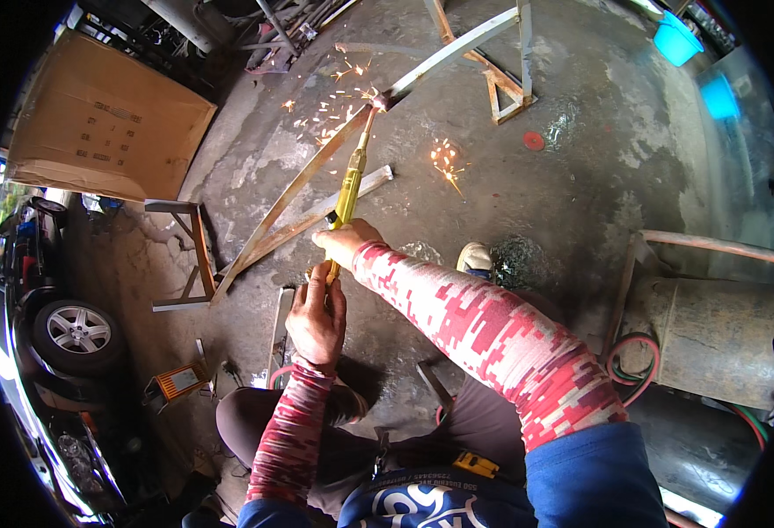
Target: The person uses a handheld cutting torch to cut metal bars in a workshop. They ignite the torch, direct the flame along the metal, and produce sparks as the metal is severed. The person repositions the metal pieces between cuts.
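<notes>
A yellow, brass-coloured cutting torch [350, 187] points away from me, its thin tip at a glowing orange spot on a long metal bar [303, 176]. Sparks scatter around that spot and onto the floor. My right hand [347, 243] is wrapped round the torch body. Behind it, my left hand [317, 324] has its fingers closed on the torch's rear end; the exact part they hold is mostly hidden. Beyond the glow, the bar's line continues as a grey length [453, 53] reaching a rusty angled frame [503, 79]. Both forearms wear red patterned sleeves.
Another metal bar [325, 209] crosses below the long one, by a metal stand [195, 255]. A large cardboard sheet [110, 114] and a car wheel [76, 327] are left. Right are a big cylinder [712, 334], red and green hoses [620, 356] and a blue basin [675, 40].
</notes>
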A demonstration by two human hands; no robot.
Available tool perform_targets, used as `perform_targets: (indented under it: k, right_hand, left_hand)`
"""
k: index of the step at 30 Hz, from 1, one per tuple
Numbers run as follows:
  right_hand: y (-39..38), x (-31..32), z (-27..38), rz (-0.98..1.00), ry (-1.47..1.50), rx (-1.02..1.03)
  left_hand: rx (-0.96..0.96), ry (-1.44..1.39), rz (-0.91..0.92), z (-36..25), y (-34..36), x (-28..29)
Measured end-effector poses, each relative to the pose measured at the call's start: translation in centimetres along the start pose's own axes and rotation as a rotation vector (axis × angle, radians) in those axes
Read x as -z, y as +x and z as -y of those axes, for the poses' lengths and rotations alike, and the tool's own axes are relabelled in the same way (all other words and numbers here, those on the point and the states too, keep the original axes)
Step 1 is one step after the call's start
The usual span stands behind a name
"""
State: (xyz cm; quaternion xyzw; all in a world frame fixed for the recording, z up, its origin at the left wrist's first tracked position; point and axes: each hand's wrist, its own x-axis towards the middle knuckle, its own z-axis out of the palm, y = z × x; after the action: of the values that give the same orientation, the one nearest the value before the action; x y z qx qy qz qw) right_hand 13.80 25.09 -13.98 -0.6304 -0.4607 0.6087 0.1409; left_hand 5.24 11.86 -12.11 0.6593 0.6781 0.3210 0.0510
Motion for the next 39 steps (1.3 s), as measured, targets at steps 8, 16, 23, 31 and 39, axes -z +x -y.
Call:
perform_targets:
  k: [8, 16, 23, 31, 39]
  right_hand:
    - [0.8, 0.5, 0.0, 0.0, -0.259, 0.046]
    - [1.9, 0.1, -0.6, 0.002, -0.218, 0.105]
    - [1.7, 0.4, -0.4, 0.052, -0.186, 0.082]
    - [1.2, 1.0, 0.2, 0.062, -0.207, 0.068]
    - [0.2, 1.6, 0.6, 0.064, -0.141, 0.041]
  left_hand:
    - [0.045, -0.006, 0.015, 0.3, 0.1, 0.2]
    - [0.052, -0.018, -0.003, 0.1, 0.1, 0.0]
    - [0.014, -0.006, -0.025, 0.3, 0.3, 0.0]
    - [0.035, -0.009, 0.005, 0.3, 0.3, 0.2]
    - [0.106, -0.043, 0.042, -0.1, 0.3, 0.5]
